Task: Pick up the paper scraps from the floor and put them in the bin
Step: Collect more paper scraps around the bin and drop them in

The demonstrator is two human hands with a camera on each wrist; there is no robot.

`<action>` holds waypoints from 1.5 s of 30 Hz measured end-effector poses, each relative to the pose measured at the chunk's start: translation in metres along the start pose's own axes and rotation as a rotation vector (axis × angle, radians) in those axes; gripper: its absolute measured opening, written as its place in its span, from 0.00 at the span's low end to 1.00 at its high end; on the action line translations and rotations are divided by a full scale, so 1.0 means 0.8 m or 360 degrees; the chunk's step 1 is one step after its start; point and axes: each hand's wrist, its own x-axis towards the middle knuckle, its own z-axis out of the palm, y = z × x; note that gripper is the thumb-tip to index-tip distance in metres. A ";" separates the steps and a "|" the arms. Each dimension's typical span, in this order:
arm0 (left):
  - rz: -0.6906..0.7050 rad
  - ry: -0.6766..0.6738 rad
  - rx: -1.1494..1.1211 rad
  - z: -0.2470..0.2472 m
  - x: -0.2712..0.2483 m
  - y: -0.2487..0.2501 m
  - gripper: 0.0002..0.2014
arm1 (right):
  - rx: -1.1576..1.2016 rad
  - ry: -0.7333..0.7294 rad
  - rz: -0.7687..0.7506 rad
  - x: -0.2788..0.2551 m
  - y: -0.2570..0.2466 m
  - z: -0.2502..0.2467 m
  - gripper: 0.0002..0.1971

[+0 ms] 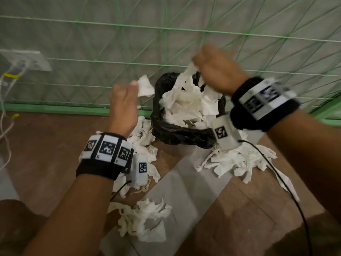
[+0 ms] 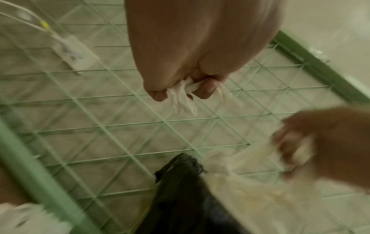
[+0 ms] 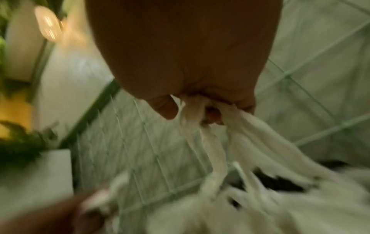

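Note:
A small bin lined with a black bag (image 1: 166, 130) stands on the floor by the wall, heaped with white paper scraps (image 1: 186, 106). My right hand (image 1: 214, 71) is raised over the bin and grips a bunch of long white strips (image 3: 212, 142) that trail down into the heap. My left hand (image 1: 125, 104), just left of the bin, pinches a small white scrap (image 1: 145, 85), also seen as a crumpled scrap (image 2: 182, 95) between fingertips. More scraps lie on the floor left (image 1: 144, 145), right (image 1: 238, 161) and in front (image 1: 145, 218) of the bin.
A wall with a green string grid (image 1: 166, 43) and a green skirting (image 1: 55, 108) rises right behind the bin. A white socket with cables (image 1: 24, 60) sits at the left. The floor is brown wood with a pale strip (image 1: 184, 191).

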 end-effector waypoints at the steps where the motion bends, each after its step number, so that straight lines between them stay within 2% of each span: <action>1: 0.0045 -0.0064 0.0008 0.002 0.004 0.014 0.14 | -0.0024 -0.0173 -0.0044 -0.005 0.002 0.016 0.16; 3: 0.0165 -0.0148 0.0028 0.008 0.012 0.040 0.11 | -0.0086 -0.0624 -0.0054 -0.020 0.013 0.059 0.21; 4: 0.0236 -0.0181 0.0072 0.012 0.018 0.050 0.09 | -0.0002 -0.0771 0.0008 -0.026 0.016 0.065 0.22; 5: 0.0312 -0.0225 0.0155 0.016 0.022 0.060 0.09 | 0.0081 -0.0891 0.0110 -0.035 0.011 0.057 0.22; 6: 0.0406 -0.0271 0.0254 0.022 0.027 0.069 0.12 | 0.0225 -0.0877 0.0189 -0.036 0.016 0.051 0.22; 7: 0.0500 -0.0305 0.0335 0.029 0.031 0.077 0.14 | 0.0376 -0.0743 0.0235 -0.034 0.018 0.038 0.21; 9: 0.0651 -0.0293 0.0408 0.046 0.034 0.088 0.16 | 0.0643 -0.0283 0.0268 -0.032 0.034 0.019 0.20; 11: 0.0767 -0.0266 0.0445 0.064 0.033 0.086 0.15 | 0.1060 0.0151 0.0452 -0.034 0.060 0.001 0.23; 12: 0.0797 -0.0294 0.0459 0.073 0.032 0.082 0.13 | 0.1244 0.0299 0.0619 -0.039 0.078 -0.001 0.24; 14: 0.0809 -0.0418 0.0512 0.089 0.030 0.068 0.09 | 0.1220 0.0385 0.0944 -0.056 0.121 0.016 0.23; 15: 0.0794 -0.0479 0.0580 0.096 0.030 0.060 0.08 | 0.1034 0.0278 0.1045 -0.069 0.143 0.035 0.21; 17: 0.0718 -0.0572 0.0800 0.103 0.036 0.046 0.05 | 0.0449 -0.0180 0.1183 -0.107 0.181 0.095 0.15; 18: 0.0694 -0.0610 0.0916 0.106 0.039 0.040 0.05 | 0.0288 -0.0400 0.1248 -0.132 0.193 0.127 0.13; 20: 0.0711 -0.0670 0.1162 0.111 0.045 0.031 0.07 | 0.0388 -0.0749 0.1429 -0.184 0.194 0.179 0.14; 21: 0.0735 -0.0681 0.1271 0.112 0.046 0.028 0.07 | 0.0420 -0.0865 0.1462 -0.208 0.190 0.203 0.22; 23: 0.0728 -0.0652 0.1323 0.114 0.042 0.028 0.08 | 0.0279 -0.1024 0.1387 -0.244 0.174 0.234 0.39; 24: 0.0679 -0.0609 0.1224 0.112 0.039 0.032 0.08 | 0.0161 -0.1015 0.1284 -0.254 0.167 0.243 0.40; 25: 0.0614 -0.0532 0.1055 0.109 0.038 0.037 0.09 | 0.0042 -0.0977 0.1170 -0.259 0.162 0.253 0.37; 28: 0.0448 -0.0175 0.0448 0.087 0.043 0.033 0.04 | -0.0196 -0.0937 0.0953 -0.255 0.154 0.256 0.17; 30: 0.0307 0.0140 0.0173 0.068 0.050 0.013 0.02 | -0.0236 -0.0859 0.0895 -0.244 0.155 0.249 0.12; 32: 0.0079 0.0363 0.0170 0.050 0.052 -0.021 0.09 | -0.0084 -0.0688 0.0928 -0.228 0.157 0.235 0.12; 33: -0.0045 0.0364 0.0282 0.043 0.049 -0.046 0.10 | 0.0037 -0.0597 0.0970 -0.220 0.158 0.226 0.13; 34: -0.0136 0.0262 0.0463 0.038 0.043 -0.077 0.09 | 0.0136 -0.0512 0.1024 -0.212 0.158 0.213 0.15; 36: -0.0245 -0.0158 0.0879 0.036 0.020 -0.143 0.06 | 0.0279 -0.0334 0.1123 -0.196 0.159 0.183 0.17; 38: -0.0377 -0.0684 0.1250 0.042 -0.014 -0.197 0.17 | 0.0311 -0.0175 0.1084 -0.182 0.156 0.146 0.17; 40: -0.0344 -0.1062 0.1578 0.050 -0.045 -0.237 0.26 | 0.0303 -0.0076 0.1002 -0.167 0.150 0.108 0.18; 41: -0.0259 -0.1137 0.1676 0.055 -0.058 -0.253 0.26 | 0.0327 -0.0027 0.0940 -0.159 0.145 0.088 0.19; 43: -0.0111 -0.1029 0.1707 0.060 -0.073 -0.272 0.20 | 0.0364 0.0073 0.0796 -0.143 0.129 0.046 0.23; 45: -0.0110 -0.0923 0.1740 0.063 -0.075 -0.269 0.16 | 0.0379 0.0193 0.0633 -0.126 0.114 0.007 0.25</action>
